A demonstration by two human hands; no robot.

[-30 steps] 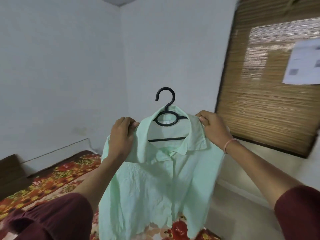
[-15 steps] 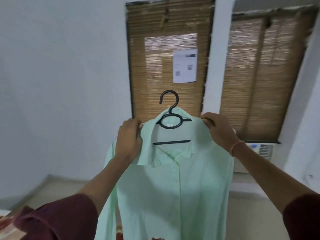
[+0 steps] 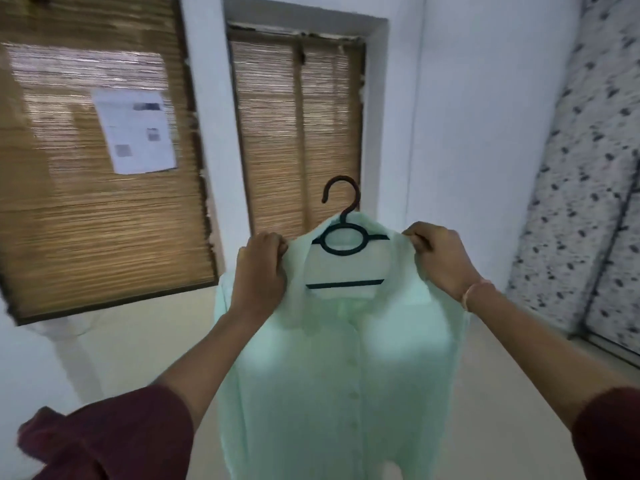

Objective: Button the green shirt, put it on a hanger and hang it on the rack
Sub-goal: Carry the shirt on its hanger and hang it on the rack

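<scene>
From the head view, the green shirt point(image 3: 346, 375) hangs in mid-air in front of the person, draped over a dark hanger point(image 3: 343, 241) whose hook rises above the collar and whose ring and lower bar show through the open neck. The left hand point(image 3: 259, 271) has its grip clenched on the shirt's shoulder at the left side of the collar, fingers curled into the cloth. The right hand point(image 3: 440, 261) pinches the opposite shoulder in the same way, with a thin band point(image 3: 476, 293) around its wrist. Both forearms come out of dark red sleeves point(image 3: 114, 434). A line of buttons point(image 3: 352, 396) runs down the shirt's front and the front looks closed, though blur makes that hard to confirm. Behind the shirt are two windows covered by woven blinds point(image 3: 298, 133), the left one with a sheet of paper point(image 3: 135, 131) stuck to it. A speckled mattress point(image 3: 575, 174) leans against the wall on the right, above a pale floor point(image 3: 502, 393).
</scene>
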